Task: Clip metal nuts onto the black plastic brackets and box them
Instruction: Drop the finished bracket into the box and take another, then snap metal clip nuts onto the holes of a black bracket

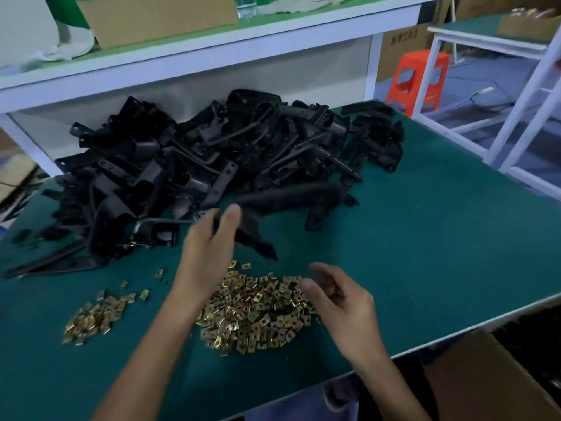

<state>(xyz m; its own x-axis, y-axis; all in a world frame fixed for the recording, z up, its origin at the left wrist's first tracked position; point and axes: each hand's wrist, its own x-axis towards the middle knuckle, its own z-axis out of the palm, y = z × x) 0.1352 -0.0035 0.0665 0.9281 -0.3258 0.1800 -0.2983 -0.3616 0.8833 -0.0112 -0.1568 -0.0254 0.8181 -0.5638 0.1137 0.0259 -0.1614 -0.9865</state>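
A big heap of black plastic brackets (194,153) lies across the back of the green table (440,238). My left hand (209,250) reaches to the heap's front edge and grips a black bracket (258,238), thumb on top; the hand is motion-blurred. A large pile of brass-coloured metal nuts (255,314) sits near the front edge. My right hand (340,299) hovers at the right edge of that pile with fingers loosely curled, thumb and forefinger apart, and no nut visible between them.
A smaller pile of nuts (91,317) lies to the left, with a few strays around it. An open cardboard box (485,378) stands below the table's front right corner. A white shelf (212,56) overhangs the back; a red stool (422,80) stands beyond the table.
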